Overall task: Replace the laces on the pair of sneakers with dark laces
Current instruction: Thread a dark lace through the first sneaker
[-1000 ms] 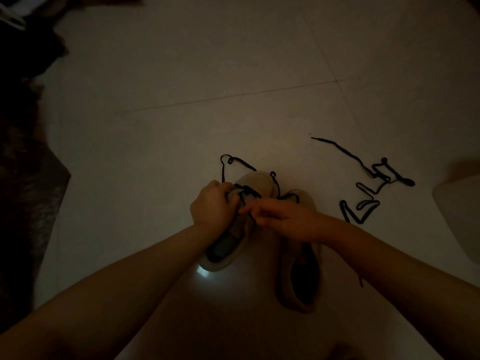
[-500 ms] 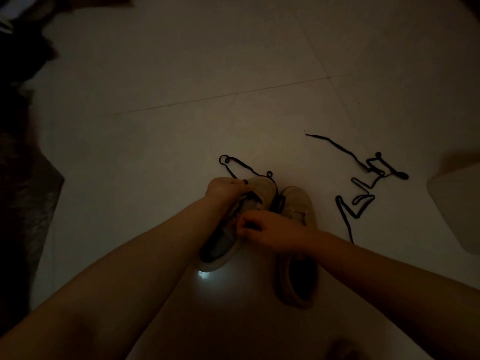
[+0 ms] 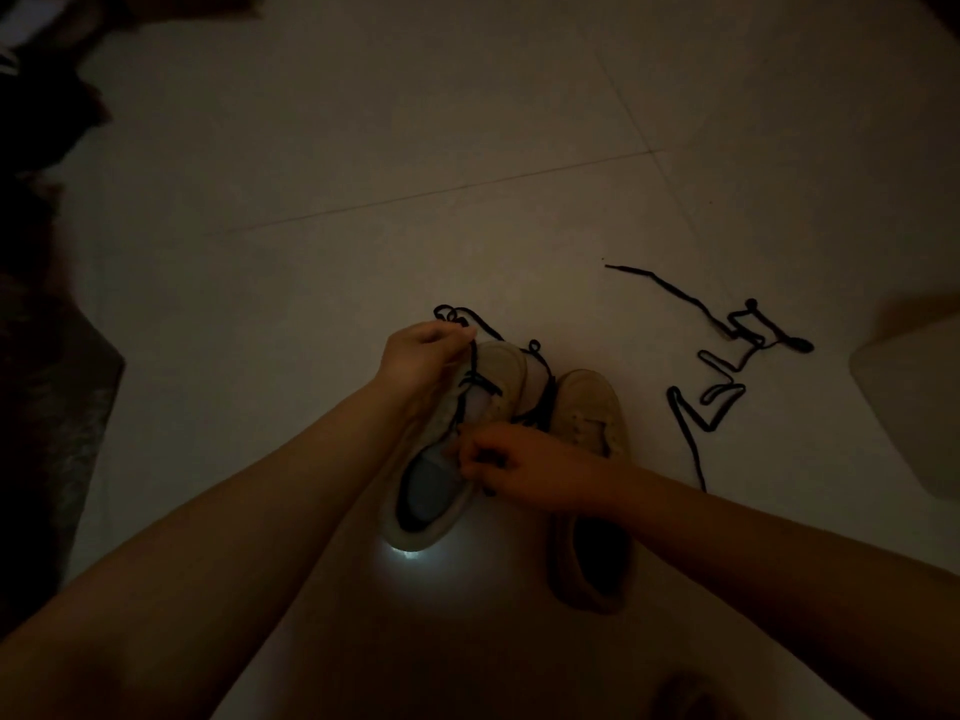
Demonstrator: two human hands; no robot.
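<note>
Pale tiled floor point(image 3: 415, 148), dimly lit, with one bright patch just behind the left shoe's heel. Dark, blurred clutter along the left edge, too murky to name.

Two light shoes side by side at centre, toes pointing away. Left shoe point(image 3: 498, 366) tipped up at the toe and partly laced in dark; right shoe point(image 3: 592, 407) flat on the tiles, unlaced as far as can be told. Light and fairly stiff in the sole, probably; soft at the tongue and collar, so best steadied by the sidewall near the eyelets.

Spare lace point(image 3: 727, 356) lying loose in zigzags to the right, well apart from the shoes. Working lace point(image 3: 485, 379) crossing the left shoe's front, its free end looping onto the floor beyond the toe. Thin, limp, likely to slip back through an eyelet unless kept taut; best pinched close to the tip.

Hands apart. Left hand point(image 3: 421, 361) raised at the toe, fingers curled and pinching a strand, drawing it upward. Right hand point(image 3: 511, 467) lower by the eyelets, fingers curled tight at the lace; exact grip too dark to tell.
</note>
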